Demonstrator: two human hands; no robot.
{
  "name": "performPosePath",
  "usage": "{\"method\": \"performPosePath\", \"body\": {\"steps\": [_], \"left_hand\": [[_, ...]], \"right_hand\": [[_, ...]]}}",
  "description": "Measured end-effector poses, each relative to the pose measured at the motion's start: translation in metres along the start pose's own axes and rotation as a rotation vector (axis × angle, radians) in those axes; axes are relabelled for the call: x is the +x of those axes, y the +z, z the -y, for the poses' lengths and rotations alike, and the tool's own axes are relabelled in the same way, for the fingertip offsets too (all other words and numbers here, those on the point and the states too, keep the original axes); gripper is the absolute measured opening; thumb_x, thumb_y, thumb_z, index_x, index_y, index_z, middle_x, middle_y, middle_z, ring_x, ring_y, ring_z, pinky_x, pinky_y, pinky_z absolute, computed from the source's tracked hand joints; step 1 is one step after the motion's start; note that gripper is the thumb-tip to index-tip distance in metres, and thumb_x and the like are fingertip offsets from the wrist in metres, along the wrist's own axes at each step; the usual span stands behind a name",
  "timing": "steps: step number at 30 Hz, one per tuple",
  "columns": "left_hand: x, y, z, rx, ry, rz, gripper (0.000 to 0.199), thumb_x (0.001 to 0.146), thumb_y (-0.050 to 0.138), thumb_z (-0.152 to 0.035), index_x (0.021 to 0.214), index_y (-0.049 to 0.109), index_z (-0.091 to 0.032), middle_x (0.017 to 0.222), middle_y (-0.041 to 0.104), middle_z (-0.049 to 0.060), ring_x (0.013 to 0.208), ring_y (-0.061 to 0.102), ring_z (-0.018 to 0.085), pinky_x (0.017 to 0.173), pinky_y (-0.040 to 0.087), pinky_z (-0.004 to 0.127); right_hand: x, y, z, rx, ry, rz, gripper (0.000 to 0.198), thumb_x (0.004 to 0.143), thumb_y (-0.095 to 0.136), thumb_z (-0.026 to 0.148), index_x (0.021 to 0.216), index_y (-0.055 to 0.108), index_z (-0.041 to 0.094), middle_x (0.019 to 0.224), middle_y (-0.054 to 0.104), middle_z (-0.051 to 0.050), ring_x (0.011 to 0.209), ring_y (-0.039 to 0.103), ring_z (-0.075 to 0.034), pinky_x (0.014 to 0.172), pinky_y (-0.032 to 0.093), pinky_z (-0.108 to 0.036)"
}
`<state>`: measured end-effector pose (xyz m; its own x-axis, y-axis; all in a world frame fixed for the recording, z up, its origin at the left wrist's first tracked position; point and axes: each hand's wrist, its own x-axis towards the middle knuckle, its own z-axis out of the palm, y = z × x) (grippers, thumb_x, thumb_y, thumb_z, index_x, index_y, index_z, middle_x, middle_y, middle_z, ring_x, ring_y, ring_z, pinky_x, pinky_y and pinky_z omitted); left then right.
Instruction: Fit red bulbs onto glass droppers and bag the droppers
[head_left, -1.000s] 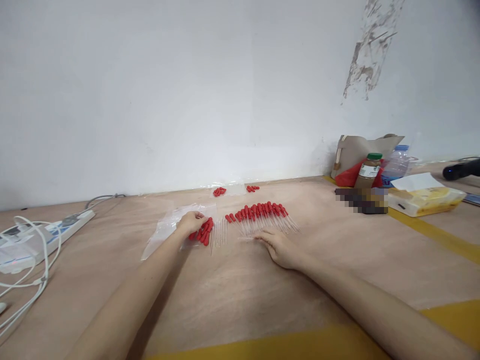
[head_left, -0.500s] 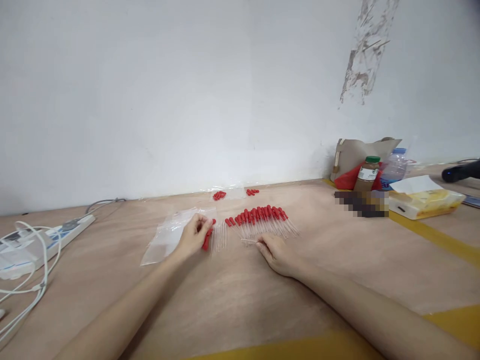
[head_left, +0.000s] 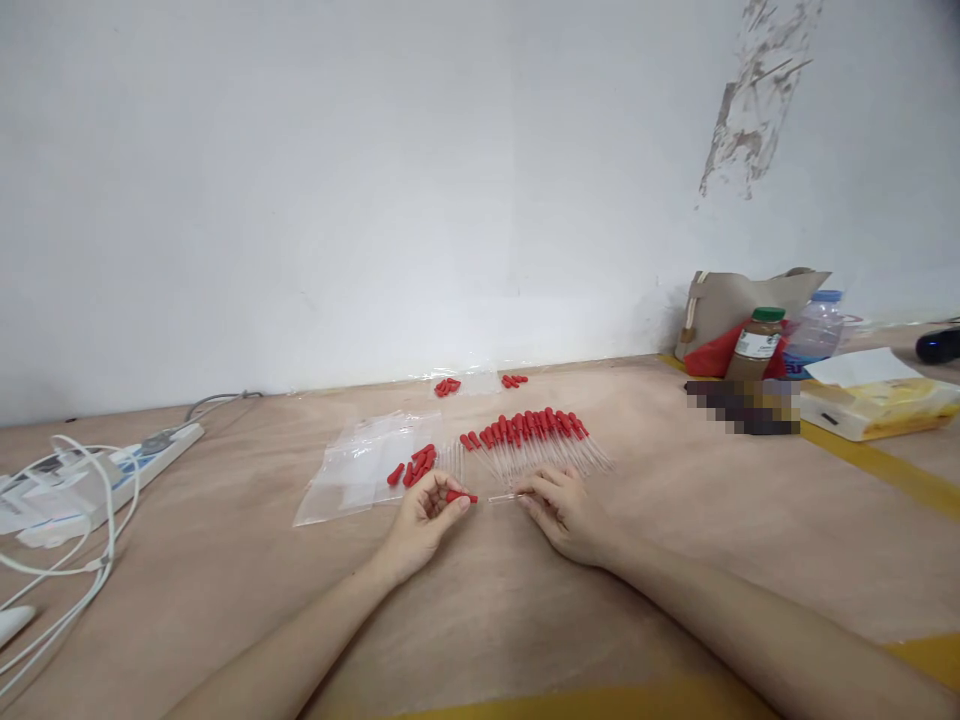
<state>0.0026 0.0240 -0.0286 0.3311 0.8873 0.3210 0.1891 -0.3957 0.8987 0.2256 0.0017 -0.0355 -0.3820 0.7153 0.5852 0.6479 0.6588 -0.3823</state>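
Observation:
Between the thumb and fingers of my left hand (head_left: 426, 522) is a red rubber dropper bulb (head_left: 462, 496), its narrow end pointing right. My right hand (head_left: 561, 512) pinches a thin glass dropper tube (head_left: 502, 498), whose free end points left at the bulb across a small gap. Behind the hands lies a row of droppers (head_left: 532, 428), red bulbs fitted on glass tubes. Several bare glass tubes (head_left: 451, 460) lie left of that row. Loose red bulbs (head_left: 417, 466) rest beside them, at the edge of a clear plastic bag (head_left: 352, 470).
Near the wall are two small groups of red bulbs (head_left: 448, 387) on clear plastic. A power strip (head_left: 161, 455) with white cables (head_left: 112, 520) lies at left. At right stand a green-capped bottle (head_left: 757, 345), a plastic bottle (head_left: 817, 330), a bag (head_left: 742, 300) and a tissue pack (head_left: 877, 405).
My left hand has come away from the bulb pile, moving right and nearer with a red bulb. My right hand still holds the glass tube. The view has shifted slightly.

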Motion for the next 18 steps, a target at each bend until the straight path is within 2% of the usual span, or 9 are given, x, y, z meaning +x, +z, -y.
{"method": "performPosePath", "body": {"steps": [5, 9, 13, 18], "left_hand": [[-0.0032, 0.0029, 0.0007, -0.174, -0.061, 0.085, 0.022, 0.074, 0.062, -0.032, 0.077, 0.045, -0.018, 0.077, 0.058, 0.0, 0.073, 0.057, 0.013, 0.069, 0.044, 0.026], [-0.0021, 0.0053, 0.0021, -0.251, -0.113, 0.083, 0.026, 0.073, 0.063, -0.034, 0.078, 0.043, -0.018, 0.075, 0.06, 0.0, 0.077, 0.061, 0.015, 0.074, 0.046, 0.029], [-0.001, 0.0073, 0.0018, -0.307, -0.109, 0.1, 0.025, 0.073, 0.064, -0.031, 0.079, 0.043, -0.018, 0.078, 0.059, -0.001, 0.076, 0.063, 0.015, 0.072, 0.047, 0.027], [-0.0017, 0.0098, 0.0029, -0.301, -0.118, 0.134, 0.025, 0.075, 0.062, -0.032, 0.092, 0.051, -0.017, 0.085, 0.061, 0.003, 0.078, 0.063, 0.015, 0.075, 0.047, 0.029]], "right_hand": [[0.0001, 0.0002, 0.0013, 0.026, 0.008, -0.014, 0.018, 0.085, 0.04, 0.022, 0.091, 0.056, 0.02, 0.084, 0.059, -0.003, 0.073, 0.052, -0.013, 0.073, 0.033, -0.03], [0.0012, 0.0009, 0.0013, 0.042, 0.049, -0.028, 0.018, 0.085, 0.04, 0.024, 0.089, 0.057, 0.02, 0.082, 0.06, -0.003, 0.069, 0.053, -0.013, 0.07, 0.034, -0.029], [0.0013, 0.0014, 0.0014, 0.046, 0.048, -0.009, 0.019, 0.086, 0.04, 0.026, 0.089, 0.058, 0.021, 0.081, 0.061, -0.003, 0.066, 0.052, -0.012, 0.071, 0.034, -0.03], [0.0006, 0.0023, 0.0016, 0.062, 0.023, 0.019, 0.02, 0.086, 0.041, 0.026, 0.09, 0.059, 0.022, 0.077, 0.061, -0.001, 0.064, 0.052, -0.011, 0.073, 0.032, -0.031]]}}
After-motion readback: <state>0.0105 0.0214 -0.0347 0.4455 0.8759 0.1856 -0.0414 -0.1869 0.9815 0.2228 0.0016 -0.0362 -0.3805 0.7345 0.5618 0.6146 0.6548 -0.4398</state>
